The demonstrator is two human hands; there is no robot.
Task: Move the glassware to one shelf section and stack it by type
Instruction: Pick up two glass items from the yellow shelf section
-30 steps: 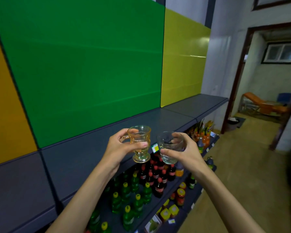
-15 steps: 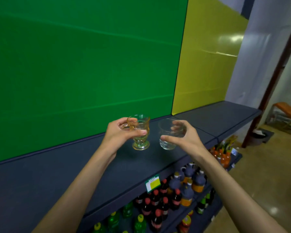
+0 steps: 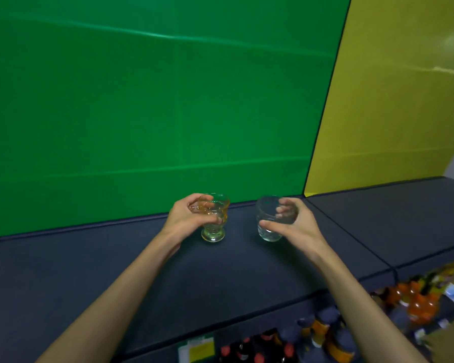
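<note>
My left hand (image 3: 188, 218) grips a small footed glass mug (image 3: 215, 224) with an amber-tinted upper part; its foot rests on or just above the dark shelf top (image 3: 194, 279). My right hand (image 3: 296, 225) wraps around a clear round tumbler (image 3: 269, 226), thumb in front and fingers behind, its base at the shelf surface. The two glasses stand upright, about a hand's width apart, near the back of the shelf section in front of the green panel (image 3: 147, 106).
A yellow panel (image 3: 393, 106) backs the adjoining shelf section (image 3: 393, 221) on the right, split off by a seam. Below the front edge, a lower shelf holds dark red-capped bottles (image 3: 262, 349), jugs (image 3: 328, 326) and orange bottles (image 3: 414, 302). A price tag (image 3: 197, 349) hangs on the edge.
Both hands have carried the glasses forward and down, from in front of the shelf edge to the back of the green section's shelf top. My view has swung left toward the panels.
</note>
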